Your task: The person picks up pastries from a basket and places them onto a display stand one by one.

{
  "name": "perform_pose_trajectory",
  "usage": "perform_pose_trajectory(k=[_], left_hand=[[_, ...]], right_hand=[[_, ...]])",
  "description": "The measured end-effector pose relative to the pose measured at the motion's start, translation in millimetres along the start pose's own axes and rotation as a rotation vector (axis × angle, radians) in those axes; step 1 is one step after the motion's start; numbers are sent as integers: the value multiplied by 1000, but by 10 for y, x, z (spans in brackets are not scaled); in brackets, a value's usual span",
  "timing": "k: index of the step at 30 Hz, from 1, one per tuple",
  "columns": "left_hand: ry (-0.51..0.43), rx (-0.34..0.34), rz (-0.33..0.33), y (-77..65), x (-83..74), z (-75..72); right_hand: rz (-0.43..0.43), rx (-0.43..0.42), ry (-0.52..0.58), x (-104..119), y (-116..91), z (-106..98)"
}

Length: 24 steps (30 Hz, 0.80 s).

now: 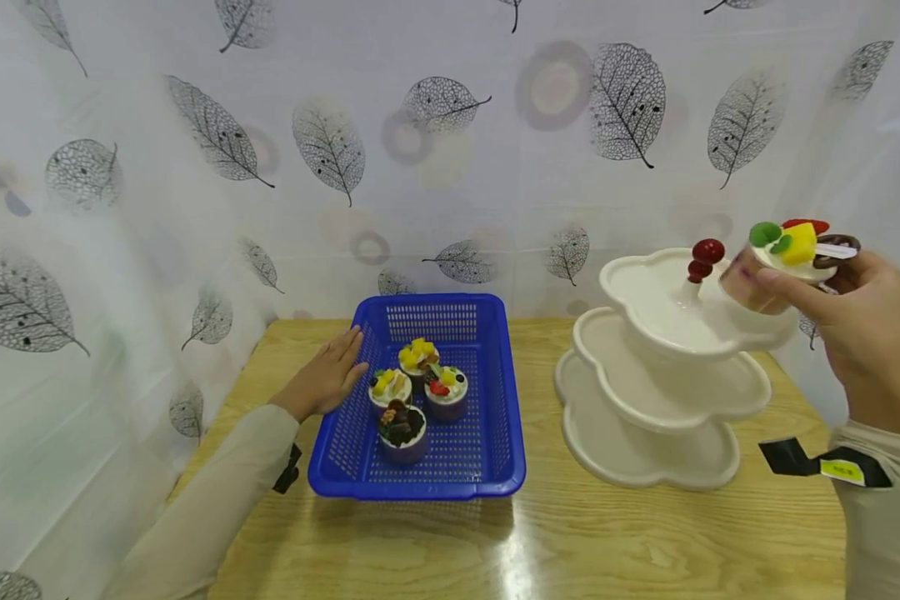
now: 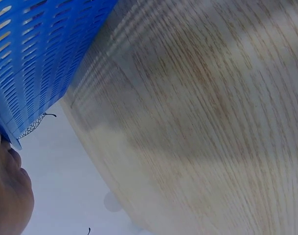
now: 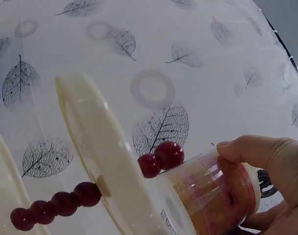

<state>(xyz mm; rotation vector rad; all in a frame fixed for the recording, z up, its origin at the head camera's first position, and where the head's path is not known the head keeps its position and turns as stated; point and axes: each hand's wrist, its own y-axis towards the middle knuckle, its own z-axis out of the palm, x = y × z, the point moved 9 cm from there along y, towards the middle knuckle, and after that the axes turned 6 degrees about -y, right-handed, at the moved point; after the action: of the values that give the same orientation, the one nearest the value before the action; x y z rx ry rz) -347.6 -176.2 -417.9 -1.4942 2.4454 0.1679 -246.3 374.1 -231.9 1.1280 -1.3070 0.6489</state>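
Observation:
My right hand (image 1: 870, 312) grips a cupcake (image 1: 750, 279) in a clear cup, topped with cream, yellow fruit, something red, green leaves and a dark chocolate ring. In the head view it overlaps the right side of the top tier of a white three-tier stand (image 1: 645, 304). The right wrist view shows the cup (image 3: 212, 196) tilted close by the top plate and its red bead knob (image 3: 168, 155). At the left, my left hand (image 1: 328, 375) lies with straight fingers on the left rim of a blue basket (image 1: 506, 417).
Several cupcakes (image 1: 446, 396) with fruit or chocolate toppings stand grouped in the left half of the basket. Basket and stand are on a wood-grain table (image 1: 450, 550). Behind them hangs a white curtain (image 1: 480, 183) with a leaf print.

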Motion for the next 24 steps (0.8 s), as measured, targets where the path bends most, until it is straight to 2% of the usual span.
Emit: perform_pose_trajectory(k=[3, 4, 6, 14, 24], left_hand=[[-2, 7, 6, -9, -5, 0], [-4, 9, 9, -10, -5, 2], [-8, 12, 11, -10, -5, 6], [-9, 7, 10, -12, -14, -14], [-20, 11, -4, -23, -7, -15]], right_hand=[[83, -2, -295, -161, 34, -44], [102, 4, -366, -203, 42, -48], [118, 17, -427, -262, 50, -47], [154, 63, -514, -374, 42, 3], [119, 75, -436, -330, 29, 20]])
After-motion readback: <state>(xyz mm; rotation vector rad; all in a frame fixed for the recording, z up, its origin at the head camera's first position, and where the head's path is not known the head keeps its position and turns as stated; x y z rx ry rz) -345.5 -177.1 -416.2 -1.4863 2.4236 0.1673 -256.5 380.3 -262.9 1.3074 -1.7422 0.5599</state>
